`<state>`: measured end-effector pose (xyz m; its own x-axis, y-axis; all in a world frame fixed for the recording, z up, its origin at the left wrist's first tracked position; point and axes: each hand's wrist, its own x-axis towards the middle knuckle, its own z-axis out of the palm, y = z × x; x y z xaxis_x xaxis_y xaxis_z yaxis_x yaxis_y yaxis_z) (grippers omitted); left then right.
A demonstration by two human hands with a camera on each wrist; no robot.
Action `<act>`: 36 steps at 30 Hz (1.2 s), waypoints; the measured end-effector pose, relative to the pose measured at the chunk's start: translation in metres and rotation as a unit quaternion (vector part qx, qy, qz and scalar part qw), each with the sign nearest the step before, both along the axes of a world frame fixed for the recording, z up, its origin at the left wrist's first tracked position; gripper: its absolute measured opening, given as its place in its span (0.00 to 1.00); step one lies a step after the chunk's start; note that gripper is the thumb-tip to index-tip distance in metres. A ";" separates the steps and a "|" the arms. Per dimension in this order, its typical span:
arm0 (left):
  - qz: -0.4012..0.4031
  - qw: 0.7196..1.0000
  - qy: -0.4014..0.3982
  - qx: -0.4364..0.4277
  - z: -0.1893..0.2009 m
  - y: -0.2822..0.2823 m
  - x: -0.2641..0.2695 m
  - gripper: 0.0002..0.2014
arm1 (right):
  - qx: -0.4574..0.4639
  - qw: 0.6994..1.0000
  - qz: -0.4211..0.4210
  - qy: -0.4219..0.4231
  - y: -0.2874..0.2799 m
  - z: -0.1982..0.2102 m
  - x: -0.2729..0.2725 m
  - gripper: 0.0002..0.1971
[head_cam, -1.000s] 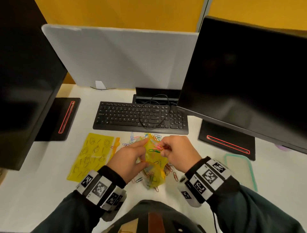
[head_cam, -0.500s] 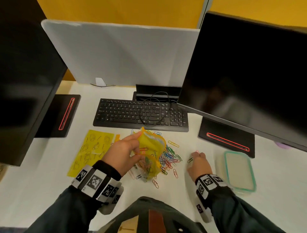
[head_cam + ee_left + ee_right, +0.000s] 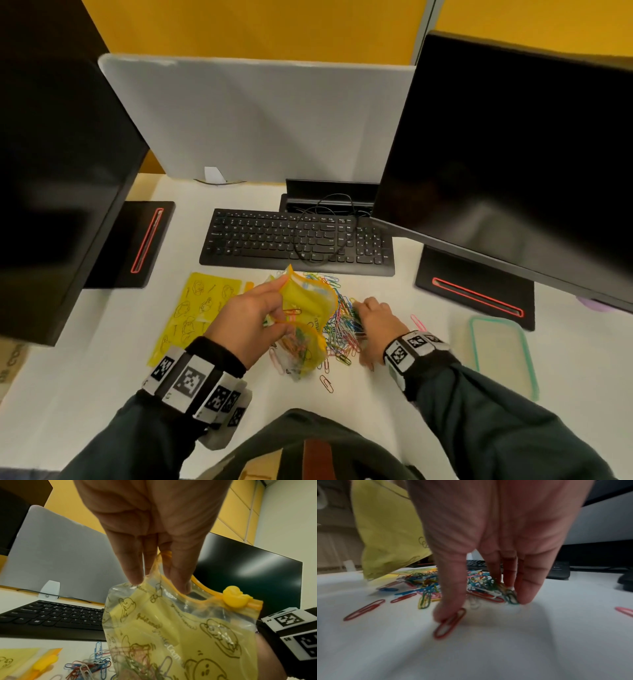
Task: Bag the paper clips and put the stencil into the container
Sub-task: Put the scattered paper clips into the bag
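Observation:
My left hand (image 3: 253, 315) pinches the rim of a yellow zip bag (image 3: 308, 308) and holds it upright above the desk, mouth open. In the left wrist view the bag (image 3: 171, 628) has a duck-shaped slider, and several paper clips lie at its bottom. A pile of coloured paper clips (image 3: 342, 325) lies just right of the bag. My right hand (image 3: 373, 318) rests fingertips-down on the pile (image 3: 479, 585), thumb on a red clip (image 3: 449, 623). The yellow stencil (image 3: 195, 308) lies flat to the left. The clear container (image 3: 500, 356) with a green rim sits at the right.
A black keyboard (image 3: 294, 243) with a looped cable lies behind the clips. Two dark monitors on black bases (image 3: 476, 291) flank the desk, before a grey partition. Stray clips (image 3: 327, 383) lie near the front, and a pink one (image 3: 418, 322) lies right of my hand.
My right hand left the bag's mouth, reached right across the desk, then came back left onto the clip pile. The left hand has kept hold of the bag.

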<state>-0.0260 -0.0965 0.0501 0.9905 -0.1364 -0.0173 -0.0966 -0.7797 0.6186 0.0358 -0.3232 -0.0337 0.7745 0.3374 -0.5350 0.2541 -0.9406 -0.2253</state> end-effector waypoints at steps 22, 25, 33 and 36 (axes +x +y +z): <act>-0.041 0.999 0.026 0.016 -0.004 -0.009 0.002 0.22 | 0.262 0.947 -0.114 -0.145 -0.006 0.105 -0.019 0.05; -0.053 0.998 0.024 0.017 -0.003 -0.015 0.004 0.22 | 0.220 0.964 -0.003 -0.151 0.016 0.120 -0.021 0.09; -0.039 0.999 0.014 0.008 -0.002 -0.006 0.001 0.22 | 0.198 0.940 -0.235 -0.151 -0.015 0.068 0.007 0.17; -0.024 1.000 0.008 0.005 -0.005 0.002 -0.001 0.20 | 0.002 0.954 -0.295 -0.046 -0.046 0.021 0.007 0.23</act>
